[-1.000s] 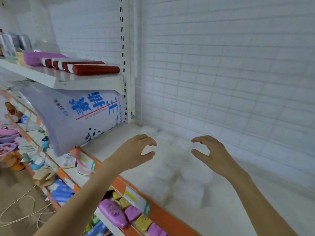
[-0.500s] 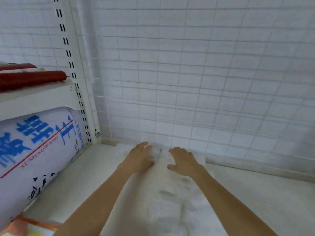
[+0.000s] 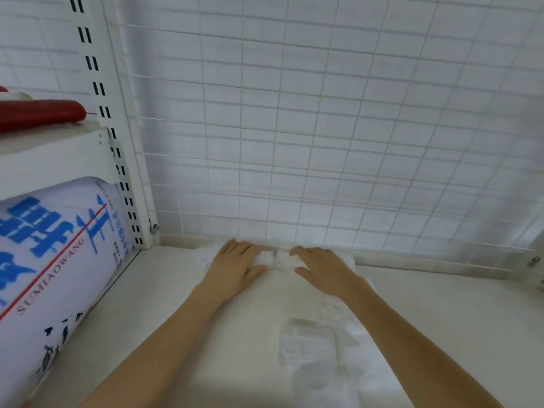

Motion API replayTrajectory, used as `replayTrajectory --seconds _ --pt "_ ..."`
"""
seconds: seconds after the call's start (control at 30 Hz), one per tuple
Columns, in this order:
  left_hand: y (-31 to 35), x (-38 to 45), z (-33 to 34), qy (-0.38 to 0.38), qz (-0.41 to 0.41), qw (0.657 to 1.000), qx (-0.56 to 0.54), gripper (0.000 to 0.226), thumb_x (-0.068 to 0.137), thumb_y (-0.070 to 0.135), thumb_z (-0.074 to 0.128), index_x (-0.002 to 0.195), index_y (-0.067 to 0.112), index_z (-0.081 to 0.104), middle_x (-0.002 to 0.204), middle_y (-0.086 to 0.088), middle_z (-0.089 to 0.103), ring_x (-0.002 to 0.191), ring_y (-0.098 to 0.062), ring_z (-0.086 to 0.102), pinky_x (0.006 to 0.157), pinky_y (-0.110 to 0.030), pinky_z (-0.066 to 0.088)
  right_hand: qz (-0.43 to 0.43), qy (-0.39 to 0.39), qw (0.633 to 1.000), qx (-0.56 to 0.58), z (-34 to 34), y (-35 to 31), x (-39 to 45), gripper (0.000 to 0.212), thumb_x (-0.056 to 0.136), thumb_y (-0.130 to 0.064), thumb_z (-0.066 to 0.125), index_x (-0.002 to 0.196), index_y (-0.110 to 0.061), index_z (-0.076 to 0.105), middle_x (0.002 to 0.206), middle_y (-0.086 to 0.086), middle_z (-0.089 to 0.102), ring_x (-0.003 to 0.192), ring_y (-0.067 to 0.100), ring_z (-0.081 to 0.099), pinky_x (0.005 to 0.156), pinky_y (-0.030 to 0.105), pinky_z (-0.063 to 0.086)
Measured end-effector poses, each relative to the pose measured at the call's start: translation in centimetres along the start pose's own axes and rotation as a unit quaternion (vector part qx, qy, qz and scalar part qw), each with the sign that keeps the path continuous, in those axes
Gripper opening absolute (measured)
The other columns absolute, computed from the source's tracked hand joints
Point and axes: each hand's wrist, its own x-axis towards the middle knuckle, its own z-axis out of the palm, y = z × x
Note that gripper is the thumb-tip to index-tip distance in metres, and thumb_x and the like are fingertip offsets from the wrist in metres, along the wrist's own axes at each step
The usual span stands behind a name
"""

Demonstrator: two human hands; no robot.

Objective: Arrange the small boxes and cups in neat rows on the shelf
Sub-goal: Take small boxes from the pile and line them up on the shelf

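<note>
left hand [image 3: 235, 267], right hand [image 3: 323, 267], fingers extended flat

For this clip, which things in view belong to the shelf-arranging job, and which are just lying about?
Part of the job:
- blurred white items on the shelf
- left hand and right hand, both resting on them near the back

Lying about:
- large white sack with blue print
- red roll on the upper shelf
- wire grid back panel

shop, slotted shelf upright [image 3: 117, 160], wire-grid backing [image 3: 323, 128]
</note>
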Motion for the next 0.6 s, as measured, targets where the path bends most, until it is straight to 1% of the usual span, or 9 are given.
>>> replayTrajectory --seconds 0.07,0.13,0.2,0.27,0.33,0.43,0.5,0.53,0.6 --pt "0.1 -0.3 -1.5 -0.022 -0.026 0.997 -0.072 0.045 0.09 0.054 0.034 0.109 0.021 0.059 0.095 0.002 0.06 0.085 -0.018 0.059 0.075 -0.027 0.042 0.033 -0.029 0.993 0.108 -0.7 -0.2 -0.7 0.031 0.099 -0.033 0.036 0.128 -0.023 0.038 0.106 0.004 0.06 0.09 0.021 0.057 0.079 0.031 0.042" --pt "0.1 -0.4 -2.6 -0.084 -0.085 0.975 -0.186 0.028 0.094 0.044 0.039 0.105 0.024 0.055 0.088 0.006 0.059 0.071 -0.013 0.059 0.062 -0.025 0.046 0.073 -0.06 0.967 0.237 -0.9 -0.5 -1.0 0.026 0.099 -0.034 0.032 0.121 -0.026 0.043 0.097 -0.005 0.056 0.076 0.012 0.054 0.069 0.025 0.042" --pt "0.2 -0.6 -3.0 -0.107 -0.108 0.953 -0.261 0.017 0.096 0.036 0.042 0.092 0.023 0.054 0.074 0.008 0.056 0.054 -0.005 0.053 0.051 -0.021 0.044 0.101 -0.074 0.951 0.284 -0.5 -1.0 -1.3 0.028 0.099 -0.033 0.03 0.12 -0.028 0.048 0.104 -0.006 0.056 0.087 0.013 0.057 0.074 0.026 0.046" --pt "0.3 -1.0 -3.0 -0.1 -0.115 0.946 -0.288 0.022 0.096 0.031 0.043 0.077 0.023 0.051 0.066 0.008 0.052 0.049 -0.001 0.047 0.048 -0.018 0.04 0.127 -0.073 0.94 0.308 -0.2 -1.5 -1.5 0.031 0.1 -0.031 0.029 0.123 -0.025 0.05 0.113 0.0 0.057 0.097 0.018 0.058 0.076 0.028 0.048" --pt "0.1 -1.6 -2.5 -0.09 -0.122 0.945 -0.288 0.028 0.096 0.031 0.041 0.075 0.018 0.053 0.068 0.002 0.055 0.053 -0.003 0.047 0.054 -0.023 0.042 0.141 -0.061 0.94 0.306 0.0 -1.9 -1.7 0.033 0.1 -0.029 0.03 0.123 -0.02 0.053 0.115 0.003 0.058 0.099 0.019 0.057 0.078 0.028 0.048" --pt "-0.2 -2.3 -2.3 -0.09 -0.13 0.947 -0.279 0.051 0.09 0.049 0.035 0.084 0.006 0.06 0.084 -0.01 0.062 0.075 -0.02 0.056 0.075 -0.037 0.044 0.122 -0.064 0.95 0.279 0.4 -1.9 -1.7 0.031 0.098 -0.029 0.037 0.117 -0.015 0.057 0.113 0.005 0.06 0.1 0.02 0.057 0.086 0.034 0.046" --pt "-0.4 -2.7 -2.6 -0.108 -0.111 0.942 -0.298 0.055 0.081 0.061 0.034 0.082 0.012 0.059 0.084 -0.002 0.06 0.078 -0.014 0.053 0.079 -0.037 0.042 0.116 -0.095 0.951 0.27 0.5 -1.9 -1.8 0.042 0.092 -0.04 0.05 0.126 -0.016 0.051 0.12 0.003 0.054 0.103 0.016 0.052 0.087 0.03 0.046" --pt "-0.5 -2.9 -2.8 -0.132 -0.099 0.944 -0.285 0.055 0.076 0.067 0.035 0.088 0.018 0.059 0.087 0.006 0.057 0.084 -0.009 0.051 0.081 -0.034 0.041 0.113 -0.113 0.955 0.251 0.6 -1.8 -1.7 0.057 0.085 -0.048 0.057 0.133 -0.018 0.045 0.126 0.002 0.049 0.107 0.015 0.049 0.09 0.031 0.045" --pt "-1.2 -3.5 -3.2 -0.191 -0.086 0.956 -0.205 0.077 0.061 0.075 0.041 0.12 0.026 0.052 0.108 0.015 0.047 0.105 -0.005 0.042 0.095 -0.028 0.036 0.107 -0.136 0.968 0.184 0.7 -1.8 -1.6 0.077 0.078 -0.053 0.064 0.141 -0.021 0.032 0.132 0.0 0.037 0.12 0.017 0.037 0.101 0.037 0.038"
